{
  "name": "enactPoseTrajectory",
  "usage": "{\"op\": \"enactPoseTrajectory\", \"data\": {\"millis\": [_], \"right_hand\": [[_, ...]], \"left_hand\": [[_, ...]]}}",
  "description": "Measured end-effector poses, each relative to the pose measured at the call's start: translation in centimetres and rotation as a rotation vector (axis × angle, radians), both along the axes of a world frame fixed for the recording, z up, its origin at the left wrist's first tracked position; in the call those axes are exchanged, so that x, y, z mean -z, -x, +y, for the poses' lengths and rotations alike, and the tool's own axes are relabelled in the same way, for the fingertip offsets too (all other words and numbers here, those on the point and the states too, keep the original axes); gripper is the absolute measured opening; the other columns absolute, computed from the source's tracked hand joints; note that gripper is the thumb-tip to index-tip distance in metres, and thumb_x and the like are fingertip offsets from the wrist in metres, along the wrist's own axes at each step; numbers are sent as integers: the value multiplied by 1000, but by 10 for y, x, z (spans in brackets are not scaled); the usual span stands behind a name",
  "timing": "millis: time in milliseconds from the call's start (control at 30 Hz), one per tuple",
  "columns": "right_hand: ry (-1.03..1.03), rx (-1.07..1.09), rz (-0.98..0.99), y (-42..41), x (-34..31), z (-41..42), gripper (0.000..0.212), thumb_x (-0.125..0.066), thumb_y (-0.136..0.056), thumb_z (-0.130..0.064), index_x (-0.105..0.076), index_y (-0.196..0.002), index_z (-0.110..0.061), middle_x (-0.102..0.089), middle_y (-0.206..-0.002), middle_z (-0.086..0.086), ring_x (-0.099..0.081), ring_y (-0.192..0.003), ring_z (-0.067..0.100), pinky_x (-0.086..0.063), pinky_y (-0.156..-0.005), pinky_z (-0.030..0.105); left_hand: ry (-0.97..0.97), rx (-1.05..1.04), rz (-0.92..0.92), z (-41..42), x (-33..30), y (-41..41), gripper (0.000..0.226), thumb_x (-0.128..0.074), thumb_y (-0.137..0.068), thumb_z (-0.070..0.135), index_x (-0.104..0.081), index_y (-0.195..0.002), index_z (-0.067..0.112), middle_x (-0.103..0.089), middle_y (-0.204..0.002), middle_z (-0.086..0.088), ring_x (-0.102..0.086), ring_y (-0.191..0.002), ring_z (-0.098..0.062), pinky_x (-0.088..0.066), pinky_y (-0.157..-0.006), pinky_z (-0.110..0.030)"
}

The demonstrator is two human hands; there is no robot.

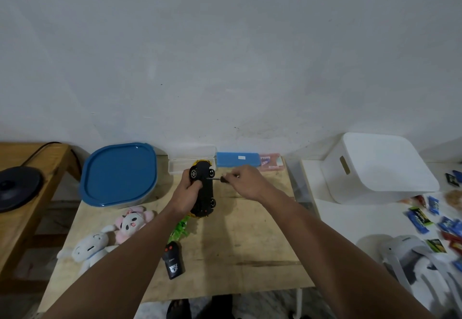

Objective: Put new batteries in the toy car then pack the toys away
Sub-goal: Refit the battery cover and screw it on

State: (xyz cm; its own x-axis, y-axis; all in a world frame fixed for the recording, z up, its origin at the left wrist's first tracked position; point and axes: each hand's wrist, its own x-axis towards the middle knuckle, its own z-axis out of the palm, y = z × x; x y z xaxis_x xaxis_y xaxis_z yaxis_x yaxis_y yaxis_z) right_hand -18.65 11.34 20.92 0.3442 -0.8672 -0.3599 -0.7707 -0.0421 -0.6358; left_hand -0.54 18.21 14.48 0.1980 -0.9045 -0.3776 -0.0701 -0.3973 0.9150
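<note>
My left hand (186,191) grips a yellow toy car (205,191), turned so its black underside and wheels face me, above the wooden table (250,256). My right hand (246,181) pinches a small screwdriver (217,179) whose tip touches the car's underside near the front wheels. A black remote control (173,261) lies on the table below my left forearm. Two plush toys sit at the table's left: a pink and white one (131,223) and a white one (86,247). A green toy (178,230) lies partly hidden under my left arm.
A container with a blue lid (118,175) stands at the back left. A clear case (180,164), a blue case (237,159) and a pink packet (271,162) line the wall. A white bin (380,168) and loose snack packets (435,218) occupy the white table on the right.
</note>
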Motion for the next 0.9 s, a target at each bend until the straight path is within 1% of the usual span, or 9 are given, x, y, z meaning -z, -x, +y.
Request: {"op": "enactPoseTrajectory", "data": {"millis": [100,167,233,367,500,600,733,833,900], "right_hand": [[-19,9,-10,-1,2,2,27,-67,-92,-41,-64,-103,-16,-64,-96,-1,-61,-89,17,-46,-67,28],[-14,7,-6,0,2,0,28,-67,-93,-40,-67,-97,-12,-67,-95,6,-64,-88,22,-47,-70,31],[-13,8,-2,1,3,-1,39,-59,-97,-43,-71,-92,-7,-70,-91,12,-65,-84,25,-46,-71,33],[-34,48,-22,3,3,0,23,-69,-90,-38,-67,-96,-16,-68,-99,1,-62,-89,16,-45,-68,28],[-42,37,-3,1,2,0,40,-60,-97,-41,-69,-82,-6,-66,-79,10,-62,-75,23,-39,-59,29],[-55,53,-5,1,4,0,24,-70,-88,-35,-69,-94,-12,-70,-97,5,-65,-89,20,-45,-66,28],[-54,41,6,-1,8,-1,39,-63,-93,-44,-75,-93,-7,-73,-94,15,-68,-87,28,-48,-67,31],[-66,54,2,0,6,0,27,-71,-87,-35,-71,-96,-9,-72,-97,9,-66,-85,19,-47,-67,31],[-72,48,-5,0,9,-1,29,-70,-87,-32,-73,-92,-4,-74,-95,15,-68,-83,25,-50,-69,33]], "left_hand": [[-12,5,-6,1,2,1,36,-44,-102,10,-42,-136,22,-59,-114,-5,-57,-104,-22,-47,-78,-30],[-18,24,-18,3,1,1,35,-44,-103,10,-42,-134,25,-59,-111,-2,-57,-98,-14,-46,-75,-29],[-19,40,-25,5,1,2,34,-43,-103,11,-42,-133,27,-59,-112,-1,-57,-98,-13,-45,-75,-28],[-16,39,-18,2,1,3,36,-45,-102,12,-43,-135,25,-60,-114,-2,-57,-102,-17,-46,-77,-30],[-14,33,-10,1,0,3,34,-44,-102,10,-44,-134,24,-59,-111,-3,-56,-96,-15,-46,-74,-29],[-19,38,-5,1,1,3,34,-44,-103,10,-43,-133,25,-59,-112,-2,-56,-97,-14,-45,-74,-28],[-33,47,0,-1,2,1,35,-45,-103,11,-43,-134,26,-60,-114,-4,-58,-100,-18,-46,-74,-29],[-37,51,2,-3,2,2,36,-45,-103,10,-42,-136,25,-59,-115,-4,-57,-99,-14,-46,-74,-27],[-44,52,10,-5,3,2,37,-44,-103,9,-42,-137,23,-58,-115,-4,-57,-98,-11,-46,-73,-26]]}}
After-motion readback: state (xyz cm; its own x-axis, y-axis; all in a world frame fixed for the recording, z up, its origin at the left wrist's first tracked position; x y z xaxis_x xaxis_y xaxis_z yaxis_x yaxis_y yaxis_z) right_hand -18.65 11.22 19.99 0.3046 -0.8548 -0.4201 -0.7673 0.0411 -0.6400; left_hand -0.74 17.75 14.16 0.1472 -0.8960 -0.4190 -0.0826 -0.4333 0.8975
